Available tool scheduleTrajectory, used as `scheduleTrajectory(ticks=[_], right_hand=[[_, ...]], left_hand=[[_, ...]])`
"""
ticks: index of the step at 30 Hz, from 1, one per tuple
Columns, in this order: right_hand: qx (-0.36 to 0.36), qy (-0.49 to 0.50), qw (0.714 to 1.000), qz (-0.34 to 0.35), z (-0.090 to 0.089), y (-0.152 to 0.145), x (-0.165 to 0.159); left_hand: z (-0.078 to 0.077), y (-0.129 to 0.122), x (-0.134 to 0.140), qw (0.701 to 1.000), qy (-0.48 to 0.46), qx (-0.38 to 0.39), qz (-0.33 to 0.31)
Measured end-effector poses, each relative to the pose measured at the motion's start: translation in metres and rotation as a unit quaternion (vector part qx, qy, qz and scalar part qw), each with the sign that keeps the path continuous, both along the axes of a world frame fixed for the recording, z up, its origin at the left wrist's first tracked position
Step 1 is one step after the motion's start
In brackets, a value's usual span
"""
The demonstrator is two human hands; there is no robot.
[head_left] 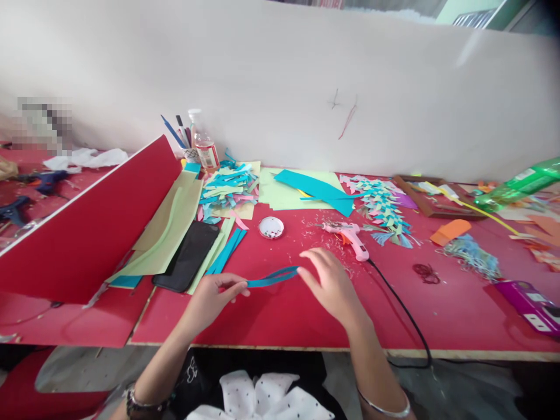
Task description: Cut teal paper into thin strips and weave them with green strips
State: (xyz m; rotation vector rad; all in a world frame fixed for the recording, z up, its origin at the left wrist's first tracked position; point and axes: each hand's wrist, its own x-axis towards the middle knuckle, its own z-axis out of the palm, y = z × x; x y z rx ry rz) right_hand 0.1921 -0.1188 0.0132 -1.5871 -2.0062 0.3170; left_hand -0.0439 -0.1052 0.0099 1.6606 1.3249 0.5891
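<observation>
"Blue paper strip (pixel 258 283): we found it right of the black phone (pixel 189 256), over the red table (pixel 280 326), seemingly doubled into a narrow loop."

"How was it held?"

"We saw the left hand (pixel 221 294) pinching one end between thumb and fingers, perhaps to keep the layers together. The right hand (pixel 328 280), farther right of the phone, had its thumb and fingers spread at the other end; whether the thumb touched it, we could not tell."

"And the things around?"

"Other blue strips (pixel 226 252) lay near the phone, on its right, likely for easy reach. Well right of it rested a pink glue gun (pixel 350 238), handle angled towards us, probably for quick picking up."

"What escaped us?"

"The pinched end, covered by fingers; the specks in a small dish (pixel 269 221) right of the phone, too tiny to name; and a green bottle (pixel 525 182), far right of the phone, cut off by the edge."
</observation>
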Motion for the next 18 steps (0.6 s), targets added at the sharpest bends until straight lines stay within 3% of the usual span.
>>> scheduleTrajectory(ticks=[4, 6, 11, 18], right_hand=[[-0.049, 0.028, 0.986, 0.158, 0.004, -0.002, -0.03], [-0.086, 0.039, 0.975, 0.2, 0.004, 0.0, -0.039], [-0.156, 0.091, 0.96, 0.213, 0.006, 0.005, -0.04], [-0.18, 0.132, 0.947, 0.231, 0.008, 0.006, -0.04]], left_hand=[[0.002, -0.004, 0.008, 0.999, -0.026, -0.018, -0.023], [0.004, -0.004, 0.01, 0.998, -0.045, -0.027, -0.029], [0.007, -0.007, 0.008, 0.995, -0.09, -0.046, -0.021], [0.008, -0.01, 0.008, 0.998, -0.061, -0.011, -0.003]])
